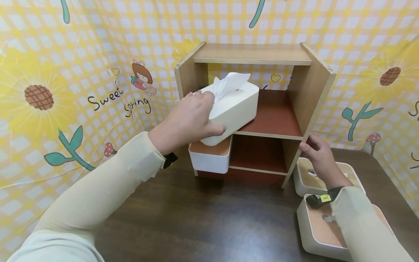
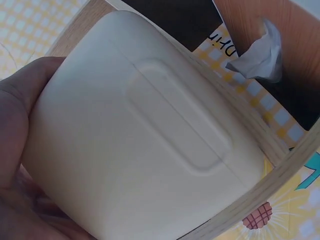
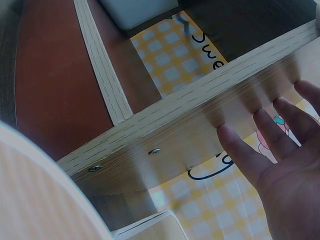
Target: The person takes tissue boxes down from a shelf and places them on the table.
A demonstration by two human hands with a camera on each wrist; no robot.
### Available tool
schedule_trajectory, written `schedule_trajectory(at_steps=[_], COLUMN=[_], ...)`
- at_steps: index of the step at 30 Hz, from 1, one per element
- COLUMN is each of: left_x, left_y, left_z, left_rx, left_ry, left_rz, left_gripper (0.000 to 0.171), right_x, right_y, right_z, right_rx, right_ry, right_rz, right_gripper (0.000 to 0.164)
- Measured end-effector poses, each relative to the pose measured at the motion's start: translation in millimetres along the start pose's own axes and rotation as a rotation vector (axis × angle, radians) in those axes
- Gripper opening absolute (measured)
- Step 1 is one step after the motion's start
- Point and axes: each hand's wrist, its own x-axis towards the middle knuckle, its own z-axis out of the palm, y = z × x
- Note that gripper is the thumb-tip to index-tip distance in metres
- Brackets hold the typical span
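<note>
My left hand (image 1: 193, 118) grips a white tissue box (image 1: 240, 109) with a tissue sticking up from its top. The box sits tilted at the front left of the upper compartment of a wooden shelf (image 1: 252, 54). Its smooth end wall (image 2: 145, 125) fills much of the left wrist view. Below it, a white box with a wood-look lid (image 1: 209, 160) juts out from the lower compartment. My right hand (image 1: 319, 156) rests against the shelf's right side panel (image 3: 185, 135), its fingers extended onto the outer face.
Two white boxes with wood-look lids stand right of the shelf, the farther box (image 1: 299, 182) beside its panel and the nearer box (image 1: 306, 233) in front, partly under my right arm. A dark wooden table (image 1: 196, 218) lies beneath. A yellow checked cloth (image 1: 131, 40) hangs behind.
</note>
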Motion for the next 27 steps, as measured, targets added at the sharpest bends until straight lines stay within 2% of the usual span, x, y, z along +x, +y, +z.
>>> schedule_trajectory(at_steps=[5, 9, 13, 17, 27], left_x=[-0.3, 0.1, 0.9, 2.2, 2.1], left_y=[-0.5, -1.5, -2.5, -3.1, -4.1], left_z=[0.8, 1.9, 2.6, 1.3, -0.9], left_rx=[0.003, -0.015, -0.052, -0.092, -0.113], left_ry=[0.02, 0.025, 0.021, -0.013, -0.077], left_rz=[0.05, 0.062, 0.046, 0.009, -0.016], left_gripper=[0.04, 0.041, 0.041, 0.04, 0.042], right_x=[-1.1, -1.5, -0.9, -0.3, -0.1], right_y=[-0.4, -1.5, -1.9, -1.6, -0.1], right_z=[-0.1, -0.1, -0.3, -0.5, -1.0], right_rx=[0.0, -0.005, -0.017, -0.021, 0.007], right_ry=[0.007, 0.017, 0.01, 0.001, -0.004], right_rz=[0.004, 0.008, 0.009, 0.008, 0.005], right_gripper=[0.033, 0.033, 0.032, 0.029, 0.031])
